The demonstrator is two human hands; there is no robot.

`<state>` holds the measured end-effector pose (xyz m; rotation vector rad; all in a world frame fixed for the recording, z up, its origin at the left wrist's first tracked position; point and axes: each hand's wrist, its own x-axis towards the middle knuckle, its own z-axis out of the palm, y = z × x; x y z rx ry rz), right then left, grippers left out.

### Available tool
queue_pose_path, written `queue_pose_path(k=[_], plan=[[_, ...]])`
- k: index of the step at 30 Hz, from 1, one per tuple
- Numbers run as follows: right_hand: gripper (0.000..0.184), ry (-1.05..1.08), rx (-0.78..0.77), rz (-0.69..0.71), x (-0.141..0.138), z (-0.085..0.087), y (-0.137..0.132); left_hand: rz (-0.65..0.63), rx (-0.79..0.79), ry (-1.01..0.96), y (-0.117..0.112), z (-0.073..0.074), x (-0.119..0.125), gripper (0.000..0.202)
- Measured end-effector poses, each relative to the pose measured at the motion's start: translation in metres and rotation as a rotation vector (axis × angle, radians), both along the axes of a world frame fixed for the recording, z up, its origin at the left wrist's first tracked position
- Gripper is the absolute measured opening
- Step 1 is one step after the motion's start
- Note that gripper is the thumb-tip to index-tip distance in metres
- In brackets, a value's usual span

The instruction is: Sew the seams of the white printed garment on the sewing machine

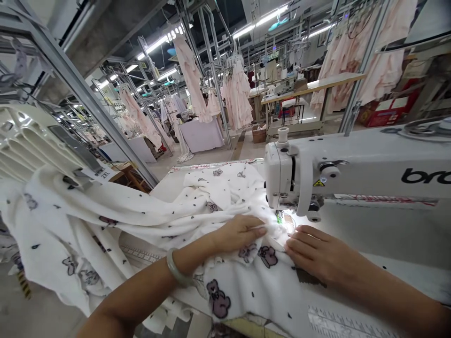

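Observation:
A white fleecy fabric (141, 211) printed with purple bears and small dark hearts lies across the sewing table and hangs off to the left. My left hand (239, 232), a pale bangle on its wrist, presses flat on the fabric just left of the needle area (282, 218). Flat on the fabric's edge, my right hand (317, 253) rests just right of the needle, fingers together and pointing left. Both hands hold the cloth down under the head of the white sewing machine (352, 164). The presser foot is lit brightly and partly hidden by the cloth.
The sewing table (387, 234) carries a printed ruler strip (338, 324) along its front edge. A white ribbed plastic part (31, 141) stands at far left. Pale pink garments (237, 94) hang from overhead rails behind, among metal posts and other workstations (310, 89).

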<state>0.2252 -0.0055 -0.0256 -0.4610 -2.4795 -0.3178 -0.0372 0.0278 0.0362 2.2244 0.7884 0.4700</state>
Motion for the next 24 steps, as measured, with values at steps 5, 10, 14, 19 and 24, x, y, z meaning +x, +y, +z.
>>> queue_pose_path(k=[5,10,14,19,24], plan=[[0.018,-0.078,-0.266,0.021,0.008,0.017,-0.004,0.084,0.078,0.088,-0.014,0.015,0.019,0.046],[0.022,-0.086,-0.539,0.014,0.010,0.032,-0.011,0.274,0.251,0.208,-0.028,-0.009,0.034,0.040],[0.021,-0.084,-0.573,0.001,0.013,0.028,-0.011,0.269,0.430,0.326,-0.034,-0.027,0.035,0.027],[0.026,-0.119,-0.598,-0.014,0.015,0.027,-0.011,0.190,0.572,0.282,-0.037,-0.031,0.031,0.023],[0.029,-0.094,-0.582,-0.018,0.013,0.029,-0.013,0.156,0.722,0.288,-0.038,-0.031,0.030,0.017]])
